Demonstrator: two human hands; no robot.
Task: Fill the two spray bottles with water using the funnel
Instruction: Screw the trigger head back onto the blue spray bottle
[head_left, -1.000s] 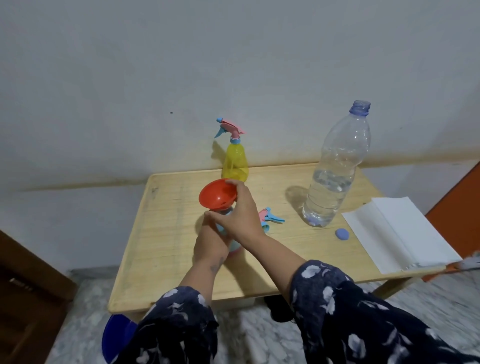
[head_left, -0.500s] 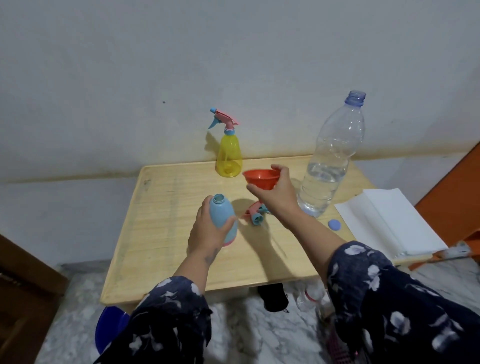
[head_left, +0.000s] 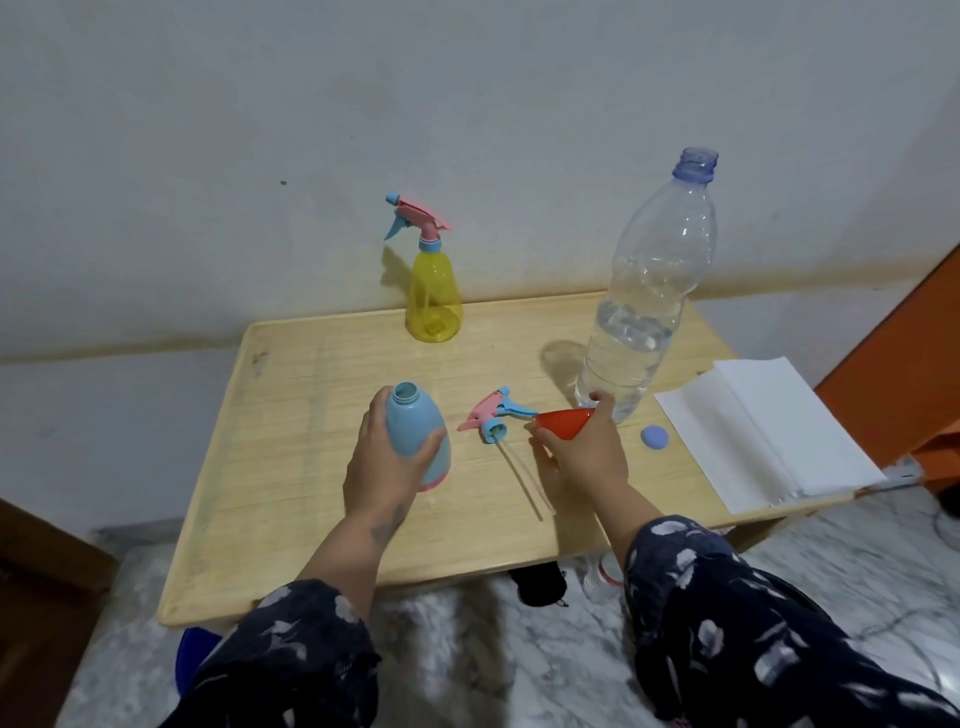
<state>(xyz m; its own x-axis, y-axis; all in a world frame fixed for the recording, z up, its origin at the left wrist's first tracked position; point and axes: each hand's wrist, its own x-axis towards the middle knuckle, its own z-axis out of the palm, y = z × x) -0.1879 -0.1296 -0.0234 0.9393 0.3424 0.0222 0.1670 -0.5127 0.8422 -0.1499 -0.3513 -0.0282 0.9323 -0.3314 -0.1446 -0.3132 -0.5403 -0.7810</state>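
the left hand (head_left: 375, 467) wraps its fingers round the open blue bottle (head_left: 418, 435) standing on the table (head_left: 291, 467). the yellow spray bottle (head_left: 432, 291) stands at the back. the right hand (head_left: 587, 452) pinches the red funnel (head_left: 563, 419) beside the water bottle (head_left: 649, 306).

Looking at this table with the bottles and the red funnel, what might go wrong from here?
The big water bottle stands uncapped right behind the right hand, which holds the funnel; a bump might tip it and wet the white paper. The blue spray bottle is open and tilted in the left hand, so any water inside could spill. The loose spray head and its thin tube lie between the hands and could get knocked off the table.
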